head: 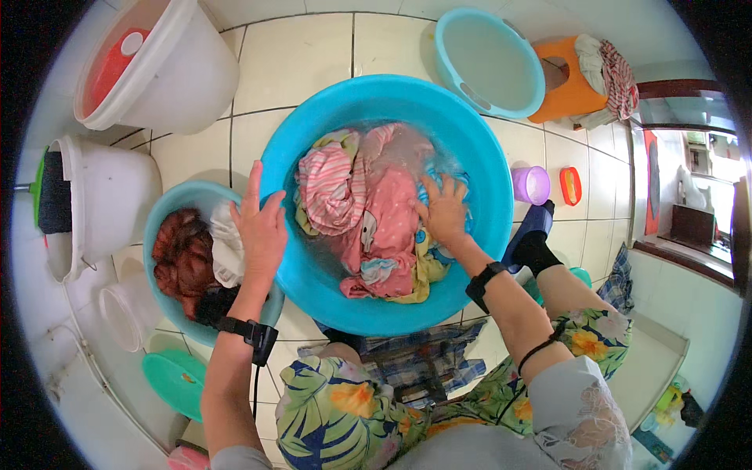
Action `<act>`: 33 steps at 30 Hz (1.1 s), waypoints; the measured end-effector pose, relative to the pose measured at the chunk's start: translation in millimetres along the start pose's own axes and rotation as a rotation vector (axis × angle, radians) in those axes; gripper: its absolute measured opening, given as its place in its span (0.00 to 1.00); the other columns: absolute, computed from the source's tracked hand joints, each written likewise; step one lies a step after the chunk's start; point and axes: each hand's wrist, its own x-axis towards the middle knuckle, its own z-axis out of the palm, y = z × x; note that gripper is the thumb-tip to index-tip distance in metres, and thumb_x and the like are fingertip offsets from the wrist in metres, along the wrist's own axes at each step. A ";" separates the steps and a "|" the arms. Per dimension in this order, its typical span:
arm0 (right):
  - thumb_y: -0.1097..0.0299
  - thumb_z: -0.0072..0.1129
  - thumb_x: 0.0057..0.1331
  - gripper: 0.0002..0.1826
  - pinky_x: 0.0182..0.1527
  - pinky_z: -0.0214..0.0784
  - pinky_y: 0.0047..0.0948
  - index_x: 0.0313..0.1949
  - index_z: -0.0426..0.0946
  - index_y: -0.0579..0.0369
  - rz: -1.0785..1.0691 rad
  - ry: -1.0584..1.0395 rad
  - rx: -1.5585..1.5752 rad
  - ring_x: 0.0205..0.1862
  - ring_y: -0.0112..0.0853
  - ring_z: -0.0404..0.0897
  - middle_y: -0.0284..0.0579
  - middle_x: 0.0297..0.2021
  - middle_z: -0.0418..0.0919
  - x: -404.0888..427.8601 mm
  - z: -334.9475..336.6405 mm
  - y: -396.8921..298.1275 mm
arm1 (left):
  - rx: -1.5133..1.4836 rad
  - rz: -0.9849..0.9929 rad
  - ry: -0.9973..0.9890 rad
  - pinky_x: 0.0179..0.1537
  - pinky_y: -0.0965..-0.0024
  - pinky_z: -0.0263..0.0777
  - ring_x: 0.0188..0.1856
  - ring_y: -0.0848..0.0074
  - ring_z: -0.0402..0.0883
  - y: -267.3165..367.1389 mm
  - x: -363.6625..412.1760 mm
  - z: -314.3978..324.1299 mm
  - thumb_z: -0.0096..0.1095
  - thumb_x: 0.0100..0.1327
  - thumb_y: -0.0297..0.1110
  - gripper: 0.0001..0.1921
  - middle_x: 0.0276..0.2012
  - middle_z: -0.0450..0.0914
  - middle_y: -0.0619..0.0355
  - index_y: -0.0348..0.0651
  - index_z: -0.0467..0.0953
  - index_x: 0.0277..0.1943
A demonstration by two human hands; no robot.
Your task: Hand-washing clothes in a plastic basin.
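Observation:
A large blue plastic basin (376,320) stands before me with wet clothes and cloudy water in it. My right hand (445,212) lies on the clothes with fingers spread, touching a blue patterned cloth (468,188). Beside it is a pink dotted garment (392,205); a pink-striped garment (330,194) is bunched at the left, and yellow cloth (427,276) shows near the front. At the basin's left rim is my left hand (258,229), its fingers apart and no cloth in them. Below that hand, a smaller teal basin (154,264) holds brown cloth (183,252), white cloth (228,247) and black cloth.
Two white buckets (194,70) (117,194) line the left wall. Back right, a light-blue tub (443,70) of cloudy water stands by an orange stool (567,56) bearing cloths. A purple cup (531,184) and a red-orange dish (570,185) sit on the tiles. Plaid cloth (411,364) lies between my legs.

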 end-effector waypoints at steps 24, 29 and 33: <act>0.41 0.71 0.52 0.54 0.50 0.60 0.83 0.73 0.50 0.36 -0.216 -0.375 -0.078 0.72 0.61 0.47 0.59 0.72 0.46 -4.6 -40.5 2.4 | 0.000 0.008 0.020 0.65 0.26 0.48 0.68 0.61 0.66 -4.4 -0.9 -3.3 0.64 0.57 0.24 0.12 0.74 0.56 0.60 0.45 0.82 0.44; 0.44 0.75 0.47 0.59 0.59 0.60 0.74 0.74 0.49 0.34 -0.138 -0.387 -0.227 0.75 0.61 0.40 0.60 0.75 0.37 -21.6 -27.0 -4.6 | -0.021 0.014 0.043 0.65 0.26 0.49 0.66 0.61 0.67 -3.5 0.2 5.9 0.64 0.56 0.25 0.11 0.74 0.56 0.60 0.45 0.82 0.44; 0.49 0.75 0.47 0.55 0.57 0.65 0.68 0.72 0.53 0.40 -0.138 -0.530 -0.356 0.74 0.59 0.47 0.59 0.72 0.50 -2.8 -38.5 -26.1 | -0.003 -0.001 0.046 0.64 0.27 0.50 0.65 0.62 0.68 -9.7 -5.2 6.1 0.64 0.57 0.25 0.10 0.74 0.57 0.60 0.46 0.81 0.42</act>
